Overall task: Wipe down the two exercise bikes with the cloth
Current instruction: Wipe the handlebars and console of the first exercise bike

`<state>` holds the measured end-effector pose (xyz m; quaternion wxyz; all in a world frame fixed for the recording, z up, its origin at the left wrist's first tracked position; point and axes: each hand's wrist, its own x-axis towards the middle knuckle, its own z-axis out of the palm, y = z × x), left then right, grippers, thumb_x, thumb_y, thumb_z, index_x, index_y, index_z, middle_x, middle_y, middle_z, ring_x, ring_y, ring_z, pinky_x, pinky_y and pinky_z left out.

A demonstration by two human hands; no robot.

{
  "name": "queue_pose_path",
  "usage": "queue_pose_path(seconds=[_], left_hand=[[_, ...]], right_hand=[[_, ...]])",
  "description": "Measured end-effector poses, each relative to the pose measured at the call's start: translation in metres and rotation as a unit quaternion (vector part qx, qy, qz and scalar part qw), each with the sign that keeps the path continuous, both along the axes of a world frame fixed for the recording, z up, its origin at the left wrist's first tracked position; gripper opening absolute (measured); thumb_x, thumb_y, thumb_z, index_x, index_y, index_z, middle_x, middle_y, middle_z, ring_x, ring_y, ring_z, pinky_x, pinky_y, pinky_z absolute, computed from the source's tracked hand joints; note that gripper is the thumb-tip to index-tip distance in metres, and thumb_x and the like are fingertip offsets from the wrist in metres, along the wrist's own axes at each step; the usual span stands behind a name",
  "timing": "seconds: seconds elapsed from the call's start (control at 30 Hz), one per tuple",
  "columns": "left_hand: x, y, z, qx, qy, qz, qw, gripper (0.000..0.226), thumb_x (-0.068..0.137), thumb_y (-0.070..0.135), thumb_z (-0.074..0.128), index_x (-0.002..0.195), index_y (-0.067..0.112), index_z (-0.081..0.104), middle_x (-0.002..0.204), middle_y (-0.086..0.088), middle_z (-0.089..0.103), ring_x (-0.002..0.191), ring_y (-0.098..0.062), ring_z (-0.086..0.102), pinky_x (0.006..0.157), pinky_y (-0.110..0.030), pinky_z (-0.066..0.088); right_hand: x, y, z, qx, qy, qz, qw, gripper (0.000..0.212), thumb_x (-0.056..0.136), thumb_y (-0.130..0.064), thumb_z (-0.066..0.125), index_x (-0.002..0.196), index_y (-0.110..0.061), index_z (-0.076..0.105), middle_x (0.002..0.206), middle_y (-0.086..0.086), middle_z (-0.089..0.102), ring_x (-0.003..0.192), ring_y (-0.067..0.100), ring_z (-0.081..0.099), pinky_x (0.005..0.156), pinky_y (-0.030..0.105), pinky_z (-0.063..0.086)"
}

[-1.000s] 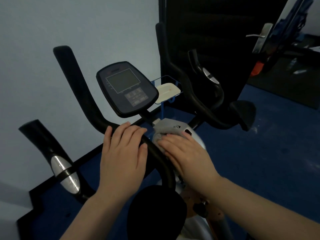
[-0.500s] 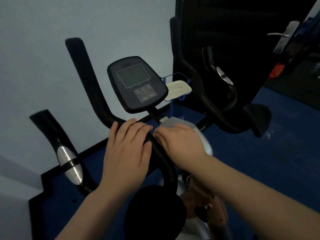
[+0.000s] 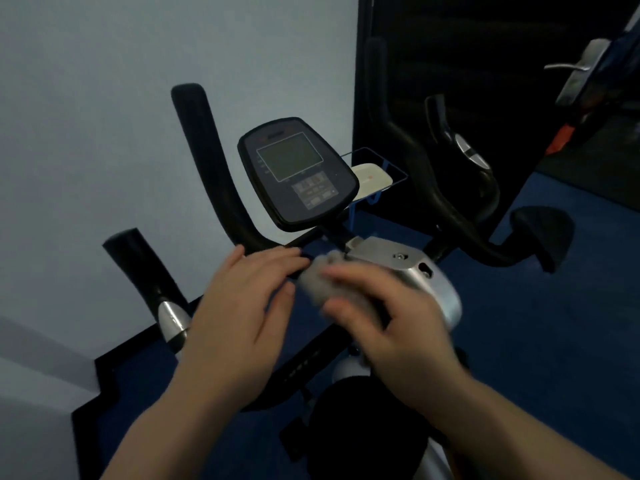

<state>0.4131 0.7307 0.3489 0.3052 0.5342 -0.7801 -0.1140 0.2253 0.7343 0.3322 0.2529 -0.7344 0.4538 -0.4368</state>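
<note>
Pale grey wall (image 3: pixel 104 98) and dark blue floor (image 3: pixel 554 341) bound a dim corner where a black-and-silver exercise bike (image 3: pixel 433 289) stands, seen from above the saddle. Right hand (image 3: pixel 391 327) is closed around a crumpled grey cloth (image 3: pixel 317 284), fingers curled over its top and thumb beneath; the hand is motion-blurred, so the exact finger placement cannot be told. Cloth lies at the centre of the black padded handlebar (image 3: pixel 207 168), against the near-left edge of the brushed silver stem housing (image 3: pixel 391 254). Just left of the cloth, the left hand (image 3: pixel 242 306) rests palm down on the handlebar with fingers extended and close together, fingertips almost meeting the cloth; it pinches nothing. Directly beyond the grip, the black oval console with grey screen and keypad (image 3: pixel 298 174) tilts toward the viewer. Behind and right of the console, a white flat device (image 3: pixel 372 181) lies in a blue wire tray (image 3: pixel 394 164). Further left of the grip, a lower handlebar branch carries a silver pulse-sensor plate (image 3: pixel 171 320). Below the grip, the black saddle (image 3: pixel 363 427) fills the frame bottom. Far right, a black door (image 3: pixel 485 64) with a metal lever handle (image 3: pixel 568 67) stands open.
</note>
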Motion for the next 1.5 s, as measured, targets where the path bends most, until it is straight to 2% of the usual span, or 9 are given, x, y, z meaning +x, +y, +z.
queue_pose_path(seconds=[0.17, 0.33, 0.5, 0.63, 0.7, 0.83, 1.1, 1.23, 1.5], left_hand=[[0.053, 0.015, -0.001, -0.036, -0.03, -0.006, 0.999, 0.033, 0.094, 0.025, 0.039, 0.113, 0.023, 0.067, 0.125, 0.012, 0.061, 0.125, -0.004, 0.049, 0.12, -0.039, 0.015], [0.094, 0.024, -0.017, -0.037, -0.052, -0.06, 0.996, 0.036, 0.094, 0.028, 0.036, 0.111, 0.023, 0.068, 0.122, 0.013, 0.062, 0.127, -0.002, 0.045, 0.121, -0.032, 0.008], [0.099, 0.02, -0.032, -0.061, -0.061, -0.087, 0.992, 0.035, 0.093, 0.025, 0.036, 0.1, 0.021, 0.07, 0.102, 0.012, 0.065, 0.113, -0.009, 0.05, 0.119, -0.039, 0.013], [0.094, 0.016, -0.039, -0.084, -0.028, -0.086, 0.992, 0.032, 0.09, 0.021, 0.038, 0.093, 0.021, 0.07, 0.093, 0.012, 0.063, 0.106, -0.01, 0.051, 0.119, -0.039, 0.013], [0.095, 0.015, -0.042, -0.089, -0.022, -0.087, 0.992, 0.032, 0.09, 0.021, 0.038, 0.092, 0.022, 0.07, 0.092, 0.012, 0.064, 0.105, -0.011, 0.053, 0.119, -0.04, 0.014], [0.092, 0.016, -0.045, -0.095, -0.017, -0.077, 0.992, 0.032, 0.09, 0.021, 0.038, 0.092, 0.022, 0.07, 0.092, 0.013, 0.063, 0.106, -0.009, 0.051, 0.119, -0.037, 0.013], [0.085, 0.019, -0.048, -0.111, -0.008, -0.038, 0.993, 0.031, 0.091, 0.018, 0.04, 0.091, 0.02, 0.07, 0.09, 0.012, 0.062, 0.105, -0.01, 0.049, 0.118, -0.035, 0.013], [0.083, 0.019, -0.048, -0.116, 0.001, -0.038, 0.993, 0.031, 0.091, 0.018, 0.04, 0.091, 0.019, 0.07, 0.091, 0.012, 0.061, 0.106, -0.005, 0.045, 0.118, -0.036, 0.013], [0.089, 0.017, -0.047, -0.113, -0.004, -0.065, 0.991, 0.029, 0.091, 0.019, 0.041, 0.093, 0.02, 0.07, 0.094, 0.012, 0.065, 0.107, -0.009, 0.05, 0.117, -0.038, 0.015]], right_hand=[[0.011, 0.002, 0.014, 0.074, 0.287, 0.175, 0.939, 0.032, 0.093, -0.034, 0.056, 0.126, -0.034, 0.059, 0.125, -0.021, 0.061, 0.115, -0.004, 0.053, 0.097, 0.028, 0.045], [0.022, 0.02, 0.019, 0.085, 0.313, 0.094, 0.941, 0.035, 0.098, -0.017, 0.05, 0.13, -0.028, 0.057, 0.133, -0.016, 0.055, 0.122, -0.003, 0.044, 0.101, 0.009, 0.031], [0.083, 0.054, 0.003, 0.044, 0.381, -0.102, 0.918, 0.033, 0.091, -0.017, 0.051, 0.116, -0.036, 0.063, 0.117, -0.015, 0.066, 0.108, 0.012, 0.059, 0.086, 0.028, 0.046], [0.077, 0.059, 0.019, 0.115, 0.303, -0.08, 0.943, 0.026, 0.098, -0.03, 0.044, 0.118, -0.036, 0.061, 0.115, -0.014, 0.066, 0.105, 0.008, 0.059, 0.095, 0.032, 0.045], [0.052, 0.047, 0.027, 0.117, 0.386, -0.069, 0.912, 0.03, 0.101, -0.03, 0.037, 0.124, -0.036, 0.057, 0.126, -0.017, 0.058, 0.121, 0.004, 0.05, 0.118, 0.035, 0.017], [0.04, 0.04, 0.018, 0.097, 0.47, 0.029, 0.877, 0.037, 0.102, -0.029, 0.033, 0.137, -0.034, 0.044, 0.142, -0.017, 0.045, 0.137, -0.001, 0.028, 0.115, 0.034, -0.017], [0.04, 0.013, 0.02, 0.083, 0.54, 0.179, 0.818, 0.056, 0.095, -0.061, 0.025, 0.135, -0.027, 0.043, 0.139, -0.007, 0.048, 0.136, 0.008, 0.033, 0.117, 0.038, -0.013], [0.032, -0.01, 0.032, 0.038, 0.606, 0.187, 0.772, 0.048, 0.096, -0.055, 0.031, 0.133, -0.027, 0.045, 0.13, -0.005, 0.057, 0.131, 0.008, 0.04, 0.117, 0.036, -0.012], [0.042, -0.006, 0.028, 0.109, 0.606, 0.173, 0.768, 0.036, 0.098, -0.044, 0.042, 0.131, -0.03, 0.042, 0.124, -0.004, 0.06, 0.128, 0.012, 0.045, 0.118, 0.045, -0.007]])
